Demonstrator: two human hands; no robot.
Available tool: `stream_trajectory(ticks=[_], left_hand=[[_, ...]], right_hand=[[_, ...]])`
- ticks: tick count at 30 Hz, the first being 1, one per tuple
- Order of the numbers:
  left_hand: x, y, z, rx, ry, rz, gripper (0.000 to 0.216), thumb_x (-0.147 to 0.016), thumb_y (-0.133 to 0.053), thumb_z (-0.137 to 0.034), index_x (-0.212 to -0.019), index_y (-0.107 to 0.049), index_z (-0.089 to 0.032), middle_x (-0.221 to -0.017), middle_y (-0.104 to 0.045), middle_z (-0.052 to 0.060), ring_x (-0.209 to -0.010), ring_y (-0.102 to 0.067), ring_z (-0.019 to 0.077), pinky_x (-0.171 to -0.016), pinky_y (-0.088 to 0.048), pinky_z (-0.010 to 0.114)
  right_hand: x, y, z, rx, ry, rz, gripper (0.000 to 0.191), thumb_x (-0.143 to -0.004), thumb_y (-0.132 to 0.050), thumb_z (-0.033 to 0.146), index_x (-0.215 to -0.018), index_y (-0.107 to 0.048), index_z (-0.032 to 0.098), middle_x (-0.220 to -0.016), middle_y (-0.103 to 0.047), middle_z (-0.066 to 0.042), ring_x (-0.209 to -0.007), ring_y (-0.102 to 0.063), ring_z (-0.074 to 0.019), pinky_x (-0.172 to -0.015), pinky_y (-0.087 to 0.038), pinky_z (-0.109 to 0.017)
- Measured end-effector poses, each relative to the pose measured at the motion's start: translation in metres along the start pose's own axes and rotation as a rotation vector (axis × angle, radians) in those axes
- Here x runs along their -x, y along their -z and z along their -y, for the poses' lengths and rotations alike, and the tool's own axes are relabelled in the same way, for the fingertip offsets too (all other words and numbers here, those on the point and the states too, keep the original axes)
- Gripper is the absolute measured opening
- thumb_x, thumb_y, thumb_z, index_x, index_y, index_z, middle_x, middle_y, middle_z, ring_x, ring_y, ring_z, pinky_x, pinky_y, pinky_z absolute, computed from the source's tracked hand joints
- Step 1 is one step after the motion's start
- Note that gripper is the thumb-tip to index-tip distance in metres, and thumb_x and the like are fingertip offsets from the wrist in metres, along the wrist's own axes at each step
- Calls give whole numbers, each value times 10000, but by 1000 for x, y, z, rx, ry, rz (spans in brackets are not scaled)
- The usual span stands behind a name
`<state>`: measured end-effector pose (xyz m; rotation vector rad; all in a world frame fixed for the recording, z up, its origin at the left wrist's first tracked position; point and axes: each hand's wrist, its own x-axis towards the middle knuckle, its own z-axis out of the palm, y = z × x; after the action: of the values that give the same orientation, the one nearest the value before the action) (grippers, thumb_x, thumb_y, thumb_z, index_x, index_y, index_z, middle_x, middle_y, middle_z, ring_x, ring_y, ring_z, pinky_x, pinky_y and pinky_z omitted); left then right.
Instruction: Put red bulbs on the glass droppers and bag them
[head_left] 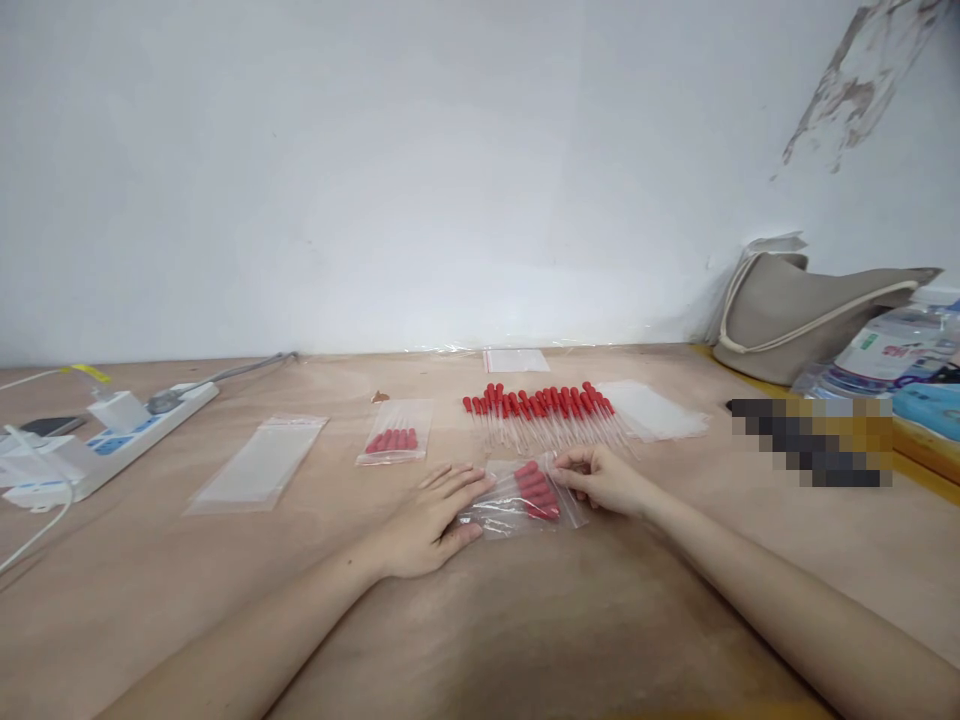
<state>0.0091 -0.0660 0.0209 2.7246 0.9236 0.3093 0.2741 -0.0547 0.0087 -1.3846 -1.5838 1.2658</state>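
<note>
A clear zip bag (pixel 495 520) lies on the table in front of me with several red-bulbed droppers (pixel 536 490) inside, their bulbs toward its right end. My left hand (pixel 427 525) rests at the bag's left end, fingers stretched out and thumb apart, fingertips touching the plastic. At the right end, my right hand (pixel 600 478) pinches the bag's edge between thumb and fingers. Just beyond the bag, a row of loose droppers (pixel 551 415) lies with red bulbs pointing away from me. Another filled zip bag (pixel 394 432) lies to the left, also holding several droppers.
Flat clear bags lie at the left (pixel 259 465), and a stack of bags (pixel 652 410) sits right of the loose droppers. A power strip (pixel 187 405) with cables is far left. At right are a grey-beige bag (pixel 810 310), a plastic bottle (pixel 885 350) and a blurred-out dark object (pixel 810 440).
</note>
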Motion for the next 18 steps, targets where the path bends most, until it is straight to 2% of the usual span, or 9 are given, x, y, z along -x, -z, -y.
stream_trajectory(ticks=[4, 6, 8, 10, 12, 13, 15, 18], left_hand=[[0, 0, 0, 18, -12, -15, 485, -866, -369, -386, -1323, -261, -267, -1365, -320, 46, -1256, -270, 217, -1046, -181, 452], [0, 0, 0, 26, -15, -14, 492, -863, -378, -386, -1324, -258, -263, -1364, -323, 49, -1255, -272, 217, -1046, -175, 455], [0, 0, 1, 38, -12, -8, 502, -858, -389, -389, -1325, -257, -260, -1363, -325, 51, -1257, -270, 218, -1047, -171, 457], [0, 0, 1, 56, -13, -7, 515, -849, -409, -386, -1325, -255, -263, -1371, -311, 48, -1260, -265, 219, -1049, -168, 454], [0, 1, 1, 82, -16, -19, 526, -841, -429, -374, -1325, -253, -269, -1391, -267, 38, -1266, -251, 218, -1048, -180, 444], [1, 1, 1, 99, -17, -29, 533, -836, -439, -367, -1326, -251, -272, -1402, -240, 34, -1270, -241, 217, -1045, -194, 436], [1, 3, 1, 142, -12, -54, 554, -825, -461, -360, -1327, -246, -271, -1412, -210, 31, -1274, -232, 216, -1037, -228, 418], [3, 5, 1, 208, 1, -79, 576, -811, -487, -351, -1327, -248, -263, -1401, -242, 38, -1265, -250, 211, -1030, -254, 401]], right_hand=[[-2, -1, 0, -51, -126, -148, 333, -756, -454, 480, -704, -540, 162, -329, -379, 84, -266, -309, -53, -283, -212, -162], [-5, -4, -4, -84, -105, -223, 290, -713, -539, 448, -768, -532, 164, -367, -430, 84, -283, -345, -55, -294, -238, -161], [-6, -7, -6, -130, -71, -246, 320, -597, -681, 346, -812, -535, 160, -445, -510, 72, -347, -424, -58, -343, -304, -159], [-5, -7, -6, -197, -87, -123, 341, -530, -730, 277, -799, -566, 145, -513, -569, 42, -432, -502, -77, -405, -367, -170], [-2, -6, -2, -228, -126, 24, 279, -552, -718, 293, -749, -605, 132, -517, -579, 25, -449, -515, -81, -412, -374, -172], [-1, -5, 1, -230, -139, 56, 256, -570, -706, 307, -732, -617, 130, -507, -574, 25, -428, -498, -71, -394, -360, -166], [3, -4, 6, -253, -144, 56, 235, -605, -686, 325, -731, -631, 133, -525, -585, 23, -416, -485, -57, -387, -359, -158], [9, -6, 10, -405, -141, 70, 214, -661, -652, 333, -764, -627, 147, -656, -643, -12, -539, -570, -89, -501, -455, -192]])
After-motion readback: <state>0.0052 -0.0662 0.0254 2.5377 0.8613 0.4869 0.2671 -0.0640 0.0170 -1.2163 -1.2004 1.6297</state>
